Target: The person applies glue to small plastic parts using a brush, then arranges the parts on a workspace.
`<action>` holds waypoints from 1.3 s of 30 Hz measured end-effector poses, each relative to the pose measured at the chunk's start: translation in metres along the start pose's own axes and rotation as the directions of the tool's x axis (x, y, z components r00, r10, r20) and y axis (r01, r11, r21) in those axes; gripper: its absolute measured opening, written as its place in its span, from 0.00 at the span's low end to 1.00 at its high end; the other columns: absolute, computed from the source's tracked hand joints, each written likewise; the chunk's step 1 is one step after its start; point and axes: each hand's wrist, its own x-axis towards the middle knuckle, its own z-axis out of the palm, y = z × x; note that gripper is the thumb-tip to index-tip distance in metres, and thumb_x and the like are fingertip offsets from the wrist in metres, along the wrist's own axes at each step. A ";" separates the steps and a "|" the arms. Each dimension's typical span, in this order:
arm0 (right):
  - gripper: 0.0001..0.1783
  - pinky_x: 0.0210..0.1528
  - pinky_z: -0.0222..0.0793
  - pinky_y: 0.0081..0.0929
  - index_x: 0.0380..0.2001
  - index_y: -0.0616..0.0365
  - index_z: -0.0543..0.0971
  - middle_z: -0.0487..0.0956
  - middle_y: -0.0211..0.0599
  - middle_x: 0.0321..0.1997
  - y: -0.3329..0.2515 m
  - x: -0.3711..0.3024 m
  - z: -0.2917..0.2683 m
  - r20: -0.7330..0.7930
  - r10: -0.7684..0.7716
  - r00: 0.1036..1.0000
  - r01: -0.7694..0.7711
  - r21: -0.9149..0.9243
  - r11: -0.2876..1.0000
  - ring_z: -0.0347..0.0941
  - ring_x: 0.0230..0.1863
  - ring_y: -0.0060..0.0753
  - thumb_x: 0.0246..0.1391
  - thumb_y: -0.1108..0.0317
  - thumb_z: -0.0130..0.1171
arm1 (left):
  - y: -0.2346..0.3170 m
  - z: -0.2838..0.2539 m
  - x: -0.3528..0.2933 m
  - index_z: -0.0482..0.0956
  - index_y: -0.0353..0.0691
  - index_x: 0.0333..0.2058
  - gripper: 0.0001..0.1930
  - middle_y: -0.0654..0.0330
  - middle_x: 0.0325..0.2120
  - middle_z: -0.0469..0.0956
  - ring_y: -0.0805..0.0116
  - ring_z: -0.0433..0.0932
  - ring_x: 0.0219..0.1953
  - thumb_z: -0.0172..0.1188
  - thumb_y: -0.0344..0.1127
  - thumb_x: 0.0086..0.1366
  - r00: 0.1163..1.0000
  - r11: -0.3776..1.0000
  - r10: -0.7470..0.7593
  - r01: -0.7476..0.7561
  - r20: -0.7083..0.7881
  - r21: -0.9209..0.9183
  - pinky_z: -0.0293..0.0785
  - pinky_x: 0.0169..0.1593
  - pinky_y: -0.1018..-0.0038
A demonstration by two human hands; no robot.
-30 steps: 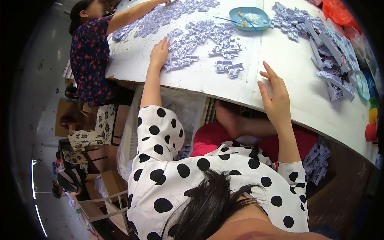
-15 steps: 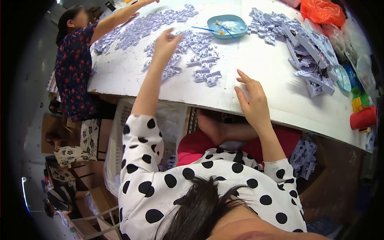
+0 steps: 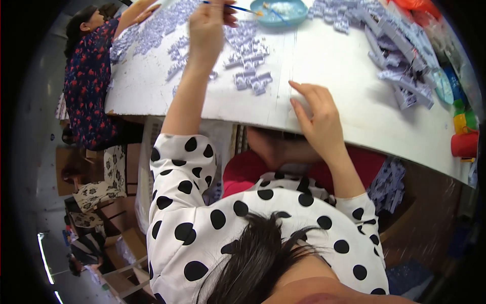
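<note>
Over white tabletop (image 3: 334,66), left hand (image 3: 206,29) pinches thin blue stick (image 3: 244,9).
Right hand (image 3: 320,112) open, empty; pale-lilac plastic parts (image 3: 248,61) still loose.

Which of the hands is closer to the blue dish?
Left. The left hand is just left of the dish; the right hand is farther away, below it in the picture.

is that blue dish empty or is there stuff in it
Not empty: white material lies inside the blue dish, with some bare blue interior showing beside it.
</note>
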 end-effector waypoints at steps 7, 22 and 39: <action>0.13 0.49 0.71 0.35 0.42 0.58 0.81 0.79 0.39 0.42 0.002 0.007 0.008 0.088 0.004 0.996 -0.004 0.000 1.000 0.72 0.46 0.43 0.52 0.74 0.62 | 0.036 -0.044 -0.110 0.76 0.32 0.35 0.17 0.59 0.24 0.76 0.76 0.71 0.23 0.46 0.41 0.76 0.999 0.997 -0.007 0.003 0.042 0.076 0.68 0.27 0.79; 0.10 0.51 0.73 0.32 0.39 0.57 0.85 0.80 0.33 0.41 0.024 0.060 0.055 0.288 -0.059 0.956 0.108 -0.156 0.982 0.73 0.45 0.37 0.54 0.69 0.62 | 0.021 -0.025 -0.132 0.76 0.32 0.33 0.14 0.60 0.27 0.77 0.76 0.74 0.23 0.49 0.35 0.75 0.990 0.924 0.007 -0.061 0.143 0.379 0.70 0.26 0.79; 0.10 0.52 0.72 0.34 0.38 0.59 0.85 0.79 0.35 0.40 0.023 0.059 0.057 0.291 -0.051 0.955 0.095 -0.137 0.986 0.73 0.46 0.38 0.54 0.69 0.62 | 0.025 -0.032 -0.127 0.76 0.32 0.33 0.12 0.59 0.26 0.77 0.74 0.76 0.23 0.50 0.32 0.74 0.985 0.926 0.098 -0.143 0.142 0.349 0.73 0.27 0.77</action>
